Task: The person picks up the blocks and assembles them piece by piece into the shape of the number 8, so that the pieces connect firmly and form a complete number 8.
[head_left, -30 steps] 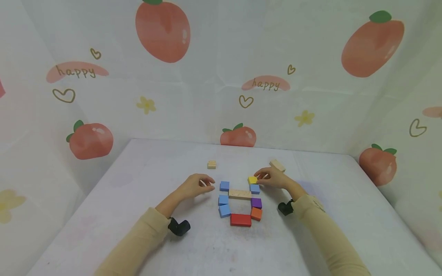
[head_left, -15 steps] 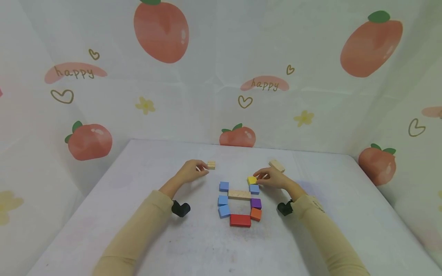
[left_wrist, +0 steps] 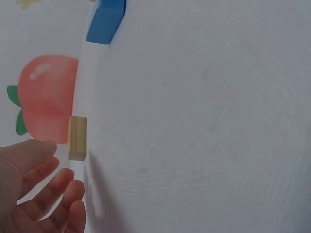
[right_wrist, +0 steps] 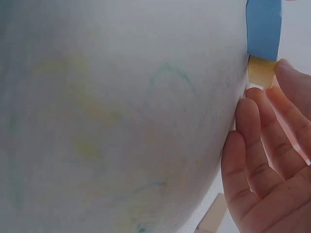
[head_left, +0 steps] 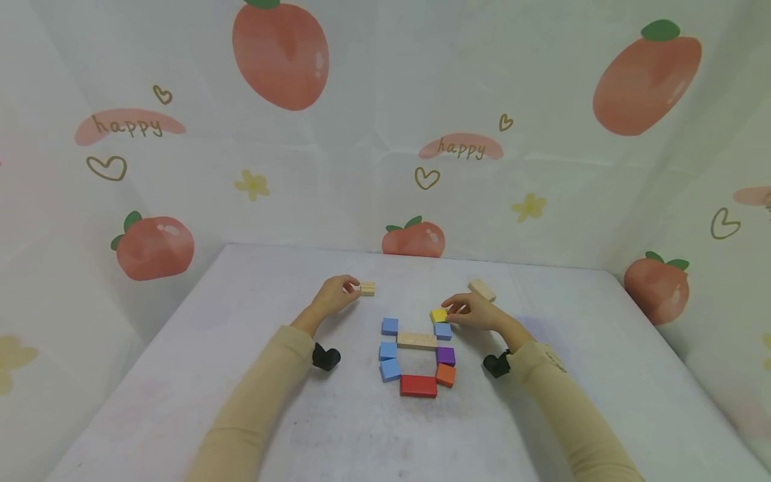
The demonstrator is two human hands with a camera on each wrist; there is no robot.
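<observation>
My right hand [head_left: 474,312] pinches a yellow block [head_left: 438,315] between thumb and fingers at the far right corner of a block outline on the table. In the right wrist view the yellow block [right_wrist: 261,72] butts against a blue block [right_wrist: 264,29], with my thumb [right_wrist: 294,80] on its edge. My left hand [head_left: 334,294] is beside some small wooden blocks [head_left: 367,289] at the back. The left wrist view has its fingers [left_wrist: 58,191] loosely bent and apart from the wooden block [left_wrist: 77,138].
Blue blocks [head_left: 389,351] line the outline's left side, a purple block [head_left: 446,355] and an orange block [head_left: 446,375] its right. A red block [head_left: 418,385] lies at the front, a wooden plank [head_left: 417,341] across the middle. Another wooden block [head_left: 482,290] lies behind my right hand.
My left hand has moved from beside the far left blue block back to the small wooden blocks. My right hand stays at the yellow block.
</observation>
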